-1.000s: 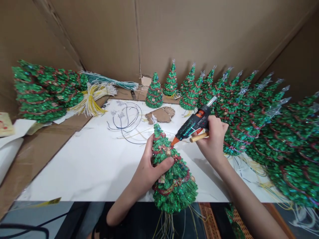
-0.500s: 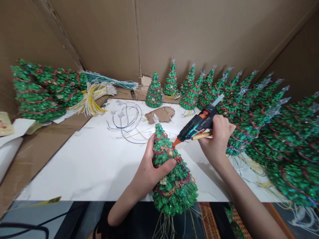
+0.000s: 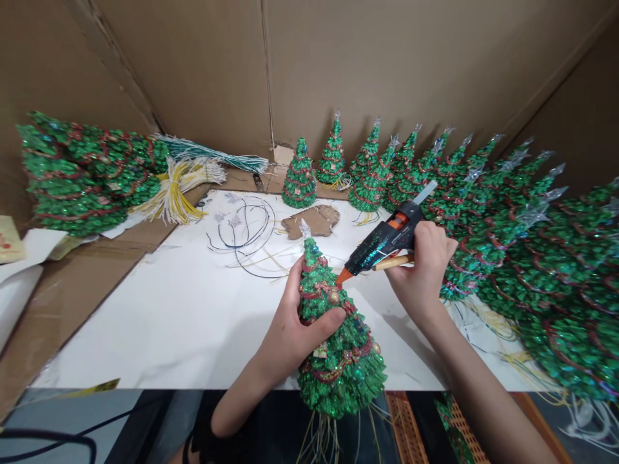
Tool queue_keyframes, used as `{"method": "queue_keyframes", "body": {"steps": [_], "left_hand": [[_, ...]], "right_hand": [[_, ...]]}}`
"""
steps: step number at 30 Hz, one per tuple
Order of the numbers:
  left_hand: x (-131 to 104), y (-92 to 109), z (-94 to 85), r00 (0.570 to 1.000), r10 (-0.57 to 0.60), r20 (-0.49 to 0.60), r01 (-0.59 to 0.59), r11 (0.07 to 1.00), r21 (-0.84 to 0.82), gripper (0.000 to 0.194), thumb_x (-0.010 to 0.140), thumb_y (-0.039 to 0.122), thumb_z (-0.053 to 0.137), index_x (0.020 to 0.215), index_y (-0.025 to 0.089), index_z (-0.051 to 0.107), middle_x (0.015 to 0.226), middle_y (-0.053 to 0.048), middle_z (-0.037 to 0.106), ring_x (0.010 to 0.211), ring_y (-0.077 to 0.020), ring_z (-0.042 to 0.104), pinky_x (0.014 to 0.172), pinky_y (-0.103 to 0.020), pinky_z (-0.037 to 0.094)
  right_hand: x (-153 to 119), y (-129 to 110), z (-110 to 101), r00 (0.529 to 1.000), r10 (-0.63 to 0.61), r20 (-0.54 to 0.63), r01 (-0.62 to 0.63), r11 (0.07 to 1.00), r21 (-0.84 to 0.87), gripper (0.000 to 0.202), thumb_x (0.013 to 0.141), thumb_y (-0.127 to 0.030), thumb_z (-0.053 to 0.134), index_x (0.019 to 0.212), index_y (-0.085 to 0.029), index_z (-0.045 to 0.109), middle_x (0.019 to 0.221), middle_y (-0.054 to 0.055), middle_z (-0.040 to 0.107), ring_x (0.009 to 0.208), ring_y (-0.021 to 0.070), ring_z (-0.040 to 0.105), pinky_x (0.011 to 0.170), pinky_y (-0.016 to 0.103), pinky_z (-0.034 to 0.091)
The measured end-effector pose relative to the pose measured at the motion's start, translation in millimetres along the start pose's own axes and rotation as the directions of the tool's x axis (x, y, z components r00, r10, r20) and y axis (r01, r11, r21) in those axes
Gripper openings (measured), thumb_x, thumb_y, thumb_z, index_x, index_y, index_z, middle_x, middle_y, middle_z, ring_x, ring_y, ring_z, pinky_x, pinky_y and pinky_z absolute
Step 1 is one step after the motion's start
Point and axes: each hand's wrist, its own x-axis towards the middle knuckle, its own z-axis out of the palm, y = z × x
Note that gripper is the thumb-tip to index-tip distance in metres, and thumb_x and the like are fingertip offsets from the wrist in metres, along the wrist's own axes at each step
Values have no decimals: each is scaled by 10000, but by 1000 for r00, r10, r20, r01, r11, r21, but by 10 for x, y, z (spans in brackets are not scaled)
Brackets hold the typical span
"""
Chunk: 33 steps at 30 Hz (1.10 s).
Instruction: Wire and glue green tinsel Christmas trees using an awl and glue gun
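My left hand (image 3: 302, 322) is wrapped round a small green glitter Christmas tree (image 3: 345, 377), thumb across its front. The tree leans at the table's front edge, a clear star on its tip and loose wires trailing from its base. In my right hand (image 3: 423, 267) is a black glue gun (image 3: 382, 241) with an orange nozzle and a glue stick poking out of its back. The nozzle tip is at the tree's upper right side, by a red garland; whether it touches cannot be made out. A thin wooden stick (image 3: 394, 261) also lies in the right hand's grip.
Several finished-looking trees (image 3: 483, 212) crowd the right side, and more trees (image 3: 87, 180) lie at the left. Bundles of yellow-white wires (image 3: 176, 193) and green-white wires (image 3: 217, 154) rest at the back left. Loose dark wires (image 3: 246, 235) and a cardboard scrap (image 3: 312, 222) are on the white tabletop (image 3: 159, 322).
The tree and both hands have shifted very slightly to the right in view. The glue gun's nozzle stays at the same part of the tree.
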Motion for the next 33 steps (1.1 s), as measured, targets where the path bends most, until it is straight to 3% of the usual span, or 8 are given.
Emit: {"method": "queue_keyframes", "body": {"steps": [7,11,33], "left_hand": [[-6,9,-14,1000,23,16,-24,999,44,950,748,416,731,1497,191,192,1262,-117,607,1094,-277,604,920,-362,512],[-14,4,-18,999,9,31,-10,999,46,966,757,435,724,1495,169,160,1164,-104,637,1026,-252,624,890,-347,530],[-12,-18,-10,999,19,31,-20,999,29,933,765,414,726,1492,207,179,1234,-105,625,1084,-266,621,906,-350,523]], "right_hand": [[15,46,31,994,-72,-77,70,997,-31,161,744,-299,496,878,-216,462,801,46,510,753,256,496,656,332,249],[23,52,34,989,-99,-107,95,994,-46,148,754,-308,511,849,-218,443,792,40,508,731,246,492,643,326,253],[16,6,34,996,-51,-70,53,998,16,102,765,-284,490,825,-213,451,791,49,514,749,249,511,640,334,274]]}}
